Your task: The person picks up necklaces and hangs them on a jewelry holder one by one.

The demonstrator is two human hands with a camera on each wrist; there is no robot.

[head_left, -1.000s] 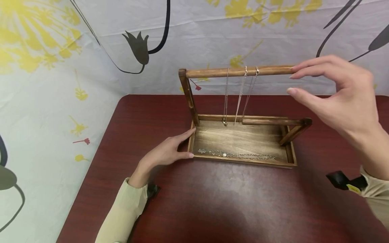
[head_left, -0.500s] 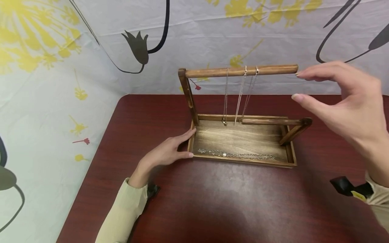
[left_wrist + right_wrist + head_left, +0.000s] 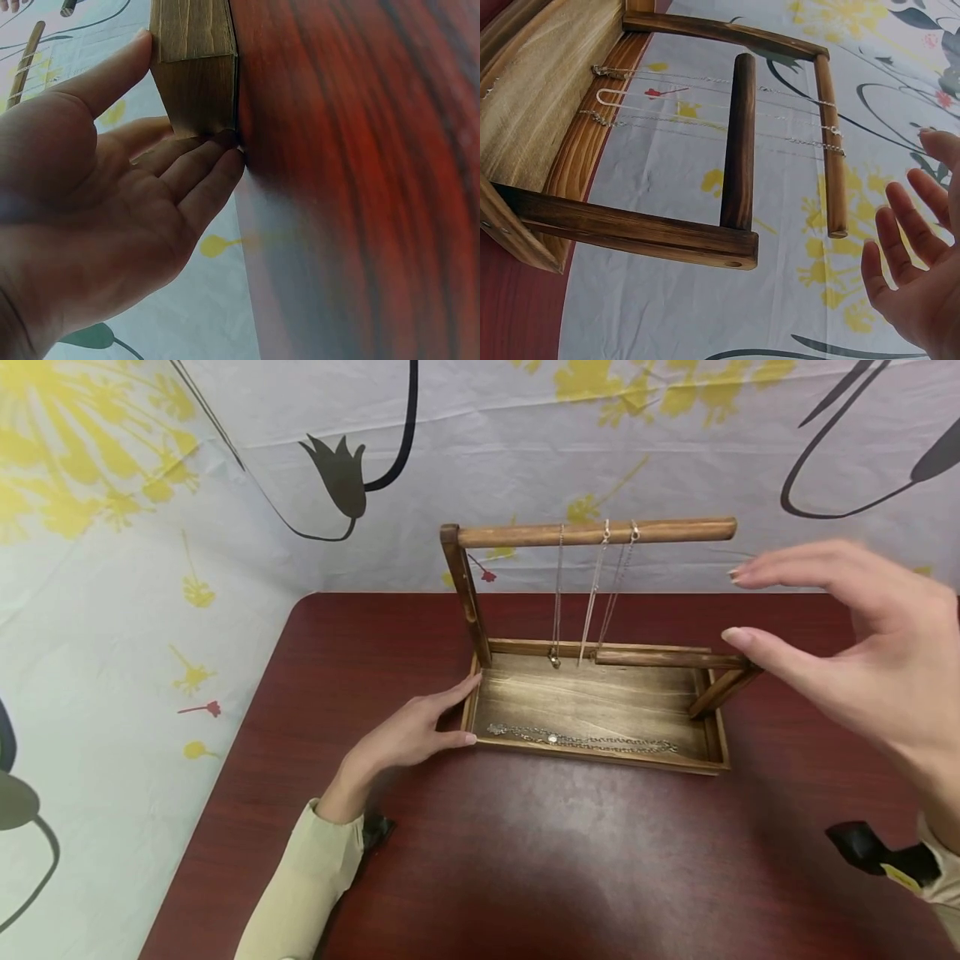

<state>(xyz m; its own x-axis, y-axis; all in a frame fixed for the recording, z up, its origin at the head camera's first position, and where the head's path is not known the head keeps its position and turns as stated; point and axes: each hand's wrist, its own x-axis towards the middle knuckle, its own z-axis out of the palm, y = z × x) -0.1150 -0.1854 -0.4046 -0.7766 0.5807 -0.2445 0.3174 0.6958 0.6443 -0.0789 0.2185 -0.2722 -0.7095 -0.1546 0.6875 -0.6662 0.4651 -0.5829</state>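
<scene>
A brown wooden jewelry stand has a tray base, a taller bar on its left post and a shorter bar on its right post. My left hand holds the tray's left end, thumb at the front corner and fingers toward the back, also seen in the left wrist view. Three thin necklaces hang from the taller bar. A chunkier silver chain lies along the tray's front edge. My right hand is in the air right of the bar's free end, holding nothing, thumb and fingers spread apart.
The stand is on a dark red wooden table. A white cloth with yellow and grey flower prints hangs behind and to the left. The shorter bar's right post overlaps my right thumb in the head view.
My right hand has drawn away from the free end of the taller bar, moving right and down. The left hand has stayed at the tray, and the necklaces hang as before.
</scene>
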